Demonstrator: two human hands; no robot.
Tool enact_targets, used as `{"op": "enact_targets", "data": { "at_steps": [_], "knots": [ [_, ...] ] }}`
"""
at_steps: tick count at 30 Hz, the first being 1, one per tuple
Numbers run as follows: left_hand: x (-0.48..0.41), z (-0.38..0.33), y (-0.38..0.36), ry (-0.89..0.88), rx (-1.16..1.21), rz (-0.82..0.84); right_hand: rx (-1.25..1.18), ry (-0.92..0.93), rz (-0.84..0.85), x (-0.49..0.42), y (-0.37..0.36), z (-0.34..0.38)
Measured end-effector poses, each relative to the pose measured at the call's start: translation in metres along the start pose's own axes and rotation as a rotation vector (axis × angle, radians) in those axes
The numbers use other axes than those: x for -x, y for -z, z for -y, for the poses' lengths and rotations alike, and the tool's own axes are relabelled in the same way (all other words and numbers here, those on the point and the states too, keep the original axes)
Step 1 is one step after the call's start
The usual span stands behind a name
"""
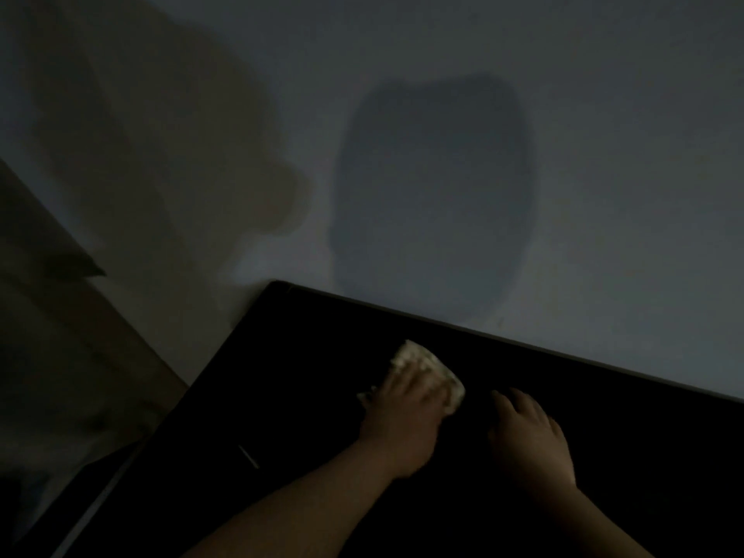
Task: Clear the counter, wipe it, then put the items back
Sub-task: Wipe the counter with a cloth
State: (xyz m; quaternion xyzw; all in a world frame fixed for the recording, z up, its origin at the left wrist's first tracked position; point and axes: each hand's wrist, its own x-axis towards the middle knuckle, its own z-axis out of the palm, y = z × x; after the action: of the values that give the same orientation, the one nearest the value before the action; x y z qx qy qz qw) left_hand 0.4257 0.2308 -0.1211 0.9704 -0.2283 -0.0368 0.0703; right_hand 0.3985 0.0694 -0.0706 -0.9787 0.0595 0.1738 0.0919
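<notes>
**Desk:** What was the room like on your feed?

**Operator:** It was dim. I saw a pale wall across the top with two soft shadows on it, a grey shadow at 12 o'clock and a brownish shadow at 10 o'clock. Below it lay a black counter, its back edge against the wall.

**Desk:** And the fingers?

**Operator:** The left fingers lay close together and fairly straight, pressed down flat on a light cloth. They were blurred, so I could not tell where the thumb was. The cloth showed past the fingertips from 12 to 2 o'clock of the left hand, and it sat on the counter near the back edge, at about 5 o'clock of my view.

**Desk:** What about the other one?

**Operator:** The right fingers were loosely bent and slightly apart, and they held nothing. The right hand rested on the bare counter at 3 o'clock of the left, near the cloth but apart from it. Both forearms ran back toward 6 o'clock.

**Desk:** Was there anything else on the counter?

**Operator:** There was one thin pale streak at 8 o'clock of the left hand. I could not tell what it was.
</notes>
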Motion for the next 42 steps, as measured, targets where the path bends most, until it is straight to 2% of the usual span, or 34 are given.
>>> {"op": "enact_targets", "data": {
  "at_steps": [2,3,5,7,9,10,11,13,14,16,18,20,22,23,24,26,27,29,30,33,36,37,39,41,42],
  "knots": [
    [0.012,0.019,0.001,-0.133,-0.055,0.038,-0.017,0.084,-0.002,-0.007,-0.003,0.02],
    [0.012,0.041,0.007,-0.109,-0.099,0.039,-0.03,0.122,0.012,-0.01,-0.004,0.031],
    [0.01,0.093,0.017,0.066,-0.127,0.05,-0.032,0.168,0.039,-0.013,-0.009,0.046],
    [0.013,0.139,0.024,0.354,-0.091,0.124,-0.005,0.207,0.028,-0.015,-0.014,0.059],
    [0.01,0.143,0.031,0.543,-0.032,0.147,-0.002,0.224,-0.001,-0.019,-0.017,0.073],
    [0.008,0.127,0.031,0.551,-0.007,0.121,-0.01,0.221,-0.01,-0.02,-0.019,0.079],
    [0.009,0.105,0.03,0.479,-0.008,0.061,-0.019,0.211,-0.021,-0.022,-0.019,0.085],
    [0.018,0.066,0.017,0.198,-0.027,-0.082,-0.028,0.186,-0.049,-0.024,-0.02,0.091],
    [0.026,0.062,0.015,0.039,-0.009,-0.077,-0.026,0.183,-0.057,-0.025,-0.019,0.092],
    [0.036,0.092,0.013,-0.067,-0.044,-0.025,-0.013,0.192,-0.045,-0.025,-0.017,0.091],
    [0.039,0.144,0.02,0.075,-0.119,-0.016,-0.008,0.201,-0.001,-0.025,-0.014,0.089],
    [0.038,0.186,0.034,0.304,-0.217,0.079,0.003,0.203,0.007,-0.025,-0.012,0.09],
    [0.034,0.193,0.043,0.499,-0.142,0.125,0.005,0.19,0.002,-0.025,-0.012,0.095],
    [0.027,0.179,0.043,0.53,-0.087,0.134,-0.001,0.176,0.006,-0.025,-0.013,0.098],
    [0.02,0.156,0.043,0.467,-0.061,0.129,-0.01,0.159,0.01,-0.025,-0.013,0.101],
    [0.014,0.107,0.023,0.155,-0.07,0.051,-0.023,0.128,0.003,-0.025,-0.015,0.105],
    [0.016,0.095,0.016,0.005,-0.069,0.089,-0.022,0.121,-0.003,-0.025,-0.015,0.106],
    [0.014,0.114,0.012,-0.166,-0.157,0.025,-0.014,0.126,0.005,-0.026,-0.013,0.105],
    [0.013,0.135,0.016,-0.142,-0.217,0.033,-0.011,0.134,0.022,-0.026,-0.012,0.104],
    [0.002,0.197,0.038,0.12,-0.272,0.079,0.01,0.166,0.065,-0.028,-0.012,0.1],
    [-0.017,0.203,0.052,0.505,-0.079,0.146,0.012,0.153,0.026,-0.028,-0.015,0.1],
    [-0.028,0.191,0.053,0.559,-0.004,0.128,0.002,0.148,0.015,-0.028,-0.016,0.1],
    [-0.045,0.142,0.041,0.398,0.003,0.053,0.006,0.144,-0.01,-0.028,-0.02,0.101],
    [-0.048,0.088,0.022,0.111,0.045,0.022,-0.004,0.15,-0.044,-0.029,-0.022,0.099],
    [-0.045,0.073,0.012,-0.014,0.067,0.059,-0.023,0.157,-0.066,-0.03,-0.022,0.097]
  ]
}}
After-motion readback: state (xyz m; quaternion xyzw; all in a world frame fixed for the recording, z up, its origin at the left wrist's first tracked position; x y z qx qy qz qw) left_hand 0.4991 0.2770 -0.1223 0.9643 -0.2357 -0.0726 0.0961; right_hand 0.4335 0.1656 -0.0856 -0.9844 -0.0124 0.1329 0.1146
